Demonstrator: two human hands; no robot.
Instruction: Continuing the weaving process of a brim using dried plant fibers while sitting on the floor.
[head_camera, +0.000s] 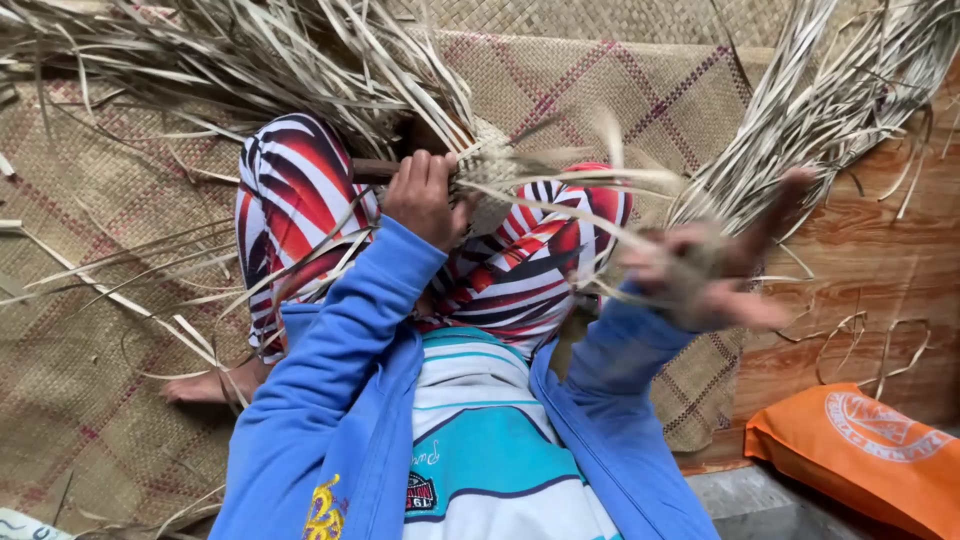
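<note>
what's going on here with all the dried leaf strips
A person in a blue jacket sits on a woven mat with knees up, working dried leaf strips by hand. The left hand is closed around a small woven piece held over the knees. The right hand is motion-blurred, fingers spread, with strips running from it to the piece. Loose bundles of strips fan out to either side. An orange bag lies on the wood-patterned floor at the right.
</note>
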